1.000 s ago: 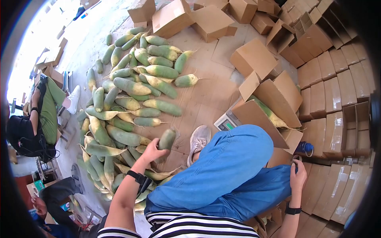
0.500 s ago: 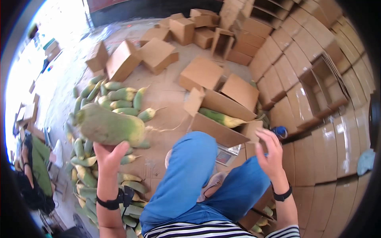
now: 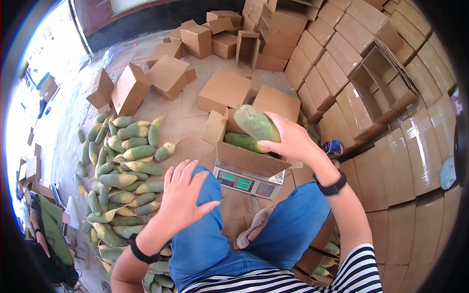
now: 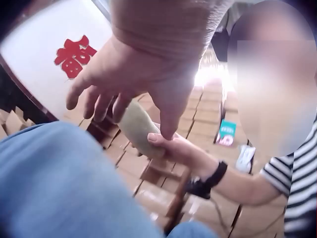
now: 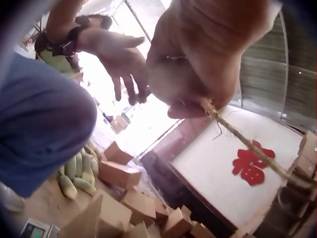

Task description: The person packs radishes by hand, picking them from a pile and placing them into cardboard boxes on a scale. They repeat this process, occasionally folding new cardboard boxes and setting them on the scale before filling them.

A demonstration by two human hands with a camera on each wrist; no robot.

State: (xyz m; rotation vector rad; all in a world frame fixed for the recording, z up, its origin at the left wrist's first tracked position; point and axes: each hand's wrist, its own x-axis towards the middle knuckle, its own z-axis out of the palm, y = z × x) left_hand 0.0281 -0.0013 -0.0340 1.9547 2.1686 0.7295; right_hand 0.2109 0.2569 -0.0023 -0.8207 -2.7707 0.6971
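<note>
My right hand grips a thick green radish over an open cardboard box. A second green radish lies inside that box. Beneath the box is a digital scale with lit green displays. Over the left knee is my left hand, its fingers spread and holding nothing. From the left wrist view, the left hand appears in front of the held radish. A long thin root trails from my right hand in the right wrist view.
A large heap of green radishes covers the floor at left. Loose cardboard boxes stand beyond it. Stacked cartons line the right side, with a blue bottle beside them. Another person sits at far left.
The left hand lifted a radish from the heap, and the radish has passed into the right hand, now above the box. The left hand has let go. The head view turned toward the box.
</note>
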